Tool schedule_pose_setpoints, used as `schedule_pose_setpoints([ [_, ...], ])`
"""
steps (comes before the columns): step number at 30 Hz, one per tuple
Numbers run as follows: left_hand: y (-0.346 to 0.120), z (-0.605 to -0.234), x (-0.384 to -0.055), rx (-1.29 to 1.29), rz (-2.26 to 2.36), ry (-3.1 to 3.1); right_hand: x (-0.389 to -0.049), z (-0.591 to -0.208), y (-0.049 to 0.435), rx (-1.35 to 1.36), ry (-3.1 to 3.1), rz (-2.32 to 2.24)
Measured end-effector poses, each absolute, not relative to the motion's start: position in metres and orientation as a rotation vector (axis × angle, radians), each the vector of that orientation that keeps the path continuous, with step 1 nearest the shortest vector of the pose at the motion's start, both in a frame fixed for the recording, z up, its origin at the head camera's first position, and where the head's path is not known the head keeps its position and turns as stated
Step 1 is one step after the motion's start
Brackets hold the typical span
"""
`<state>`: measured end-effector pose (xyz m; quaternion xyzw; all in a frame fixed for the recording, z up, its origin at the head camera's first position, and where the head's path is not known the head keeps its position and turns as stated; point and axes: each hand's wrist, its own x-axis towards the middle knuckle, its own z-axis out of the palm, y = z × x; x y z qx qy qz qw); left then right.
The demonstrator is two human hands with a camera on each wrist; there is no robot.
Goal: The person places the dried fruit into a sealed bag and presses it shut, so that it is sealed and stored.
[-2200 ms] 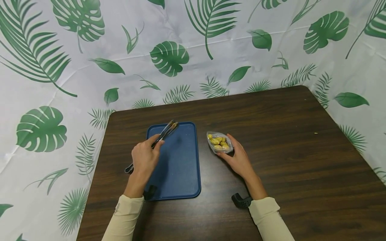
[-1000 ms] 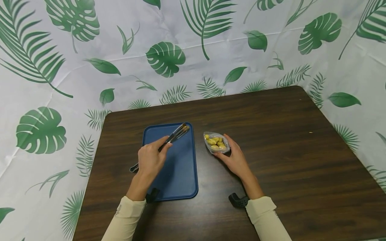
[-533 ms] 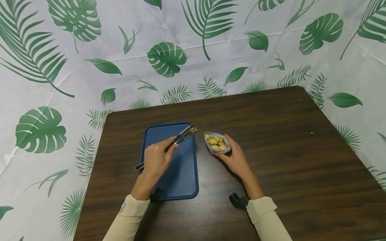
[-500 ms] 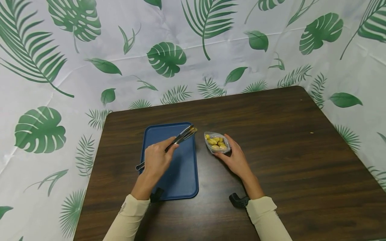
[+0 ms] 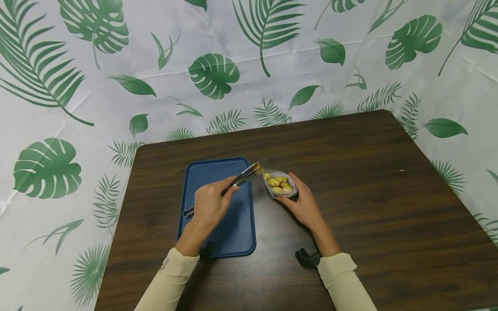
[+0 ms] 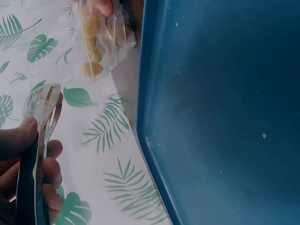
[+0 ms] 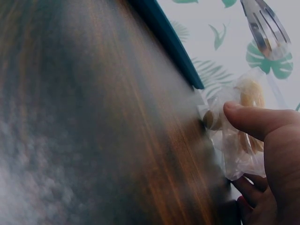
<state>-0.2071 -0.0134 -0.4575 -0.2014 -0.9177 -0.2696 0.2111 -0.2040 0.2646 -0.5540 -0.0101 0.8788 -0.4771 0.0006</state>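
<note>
My left hand (image 5: 210, 203) grips a pair of metal tongs (image 5: 246, 175) with dark handles above the blue tray (image 5: 235, 216). The slotted heads of the tongs (image 6: 43, 105) stand close together; whether anything lies between them I cannot tell. They point right, at the near left side of a clear plastic bag (image 5: 292, 191). Several yellow oval pieces (image 5: 274, 182), like small potatoes, fill the bag, whose mouth faces up. My right hand (image 5: 305, 205) holds the bag's right side between thumb and fingers, just over the table. The right thumb (image 7: 248, 117) presses the plastic.
The tray lies on a dark wooden table (image 5: 350, 194), left of the bag. Small pale specks dot the tray in the left wrist view. A tiny yellow bit (image 5: 402, 170) lies far right on the table. A leaf-print cloth (image 5: 249, 65) hangs behind the table.
My left hand has carried the tongs rightward across the tray, from over its far left part to the edge of the bag. The right hand and the bag have hardly moved.
</note>
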Motion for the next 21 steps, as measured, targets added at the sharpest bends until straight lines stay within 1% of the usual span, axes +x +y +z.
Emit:
schedule_pose_setpoints([
  [21,0.009,-0.459,-0.211,-0.673,-0.730,-2.549,-0.205,-0.554,0.264,-0.035,2.760,-1.513],
])
